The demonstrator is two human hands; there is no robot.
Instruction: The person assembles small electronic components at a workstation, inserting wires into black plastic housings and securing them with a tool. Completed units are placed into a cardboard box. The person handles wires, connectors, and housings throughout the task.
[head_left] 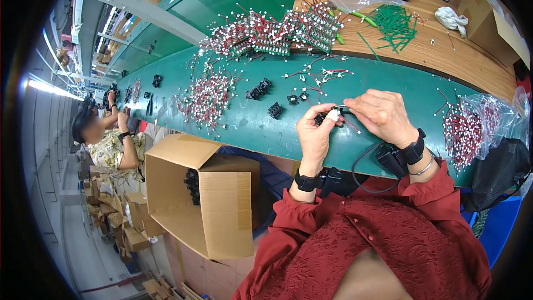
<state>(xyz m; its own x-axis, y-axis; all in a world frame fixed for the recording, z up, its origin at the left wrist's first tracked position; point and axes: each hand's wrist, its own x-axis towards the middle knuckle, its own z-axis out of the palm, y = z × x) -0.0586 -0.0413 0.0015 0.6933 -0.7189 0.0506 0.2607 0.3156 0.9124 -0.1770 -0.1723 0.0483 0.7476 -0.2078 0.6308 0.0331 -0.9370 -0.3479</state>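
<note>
My left hand [314, 136] is closed on a small black plastic part [320, 118]; something white covers its thumb tip. Close beside it, my right hand [383, 115] is pinched at the part, on something thin and too small to name. A red wire with a white connector [352, 125] sticks out below the fingers. Just left of my hands on the green bench [250, 128] lie a few loose black parts [275, 111] and a row of joined ones [259, 89]. Farther left spreads a pile of red wires with white connectors [208, 97].
Green circuit boards with wires [272, 30] are stacked at the back. Green strips [395, 25] lie on a wooden table [433, 50]. A bag of wires [488, 114] sits at right. An open cardboard box [227, 205] stands below the bench. Another person [114, 144] works at far left.
</note>
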